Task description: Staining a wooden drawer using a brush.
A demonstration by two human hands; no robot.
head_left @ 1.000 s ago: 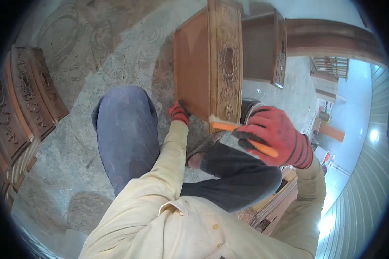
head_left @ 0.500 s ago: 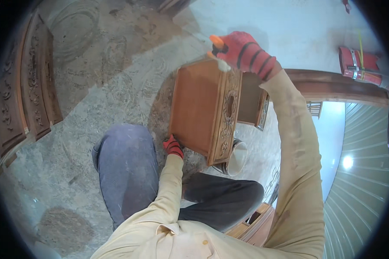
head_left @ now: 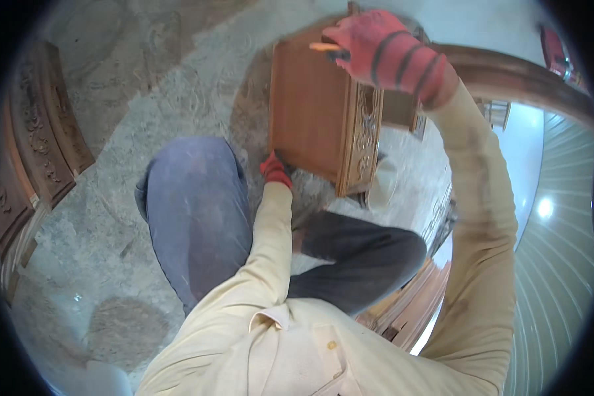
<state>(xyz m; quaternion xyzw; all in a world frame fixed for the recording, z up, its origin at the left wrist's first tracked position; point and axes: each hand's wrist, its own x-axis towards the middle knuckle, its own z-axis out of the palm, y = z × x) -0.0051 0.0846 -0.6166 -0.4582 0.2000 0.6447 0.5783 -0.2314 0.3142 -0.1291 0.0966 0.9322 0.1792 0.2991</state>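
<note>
A reddish-brown wooden drawer with a carved front stands tilted on the floor before me. My left hand, in a red and black glove, grips its near left lower corner; the fingertips are partly hidden there. My right hand, in a red glove with dark bands, is raised over the far end of the drawer. It is closed round an orange-handled tool, whose other end is hidden behind the fist.
Carved wooden panels stand along the left. Another wooden drawer and a pale bucket are just beyond the drawer's carved face. My bent legs flank my left arm. Wooden furniture sits close by my right side.
The view has shifted, so the drawer and my left hand appear higher. My right hand has come over the drawer's far end; the tool's pale tip, seen earlier, is now hidden.
</note>
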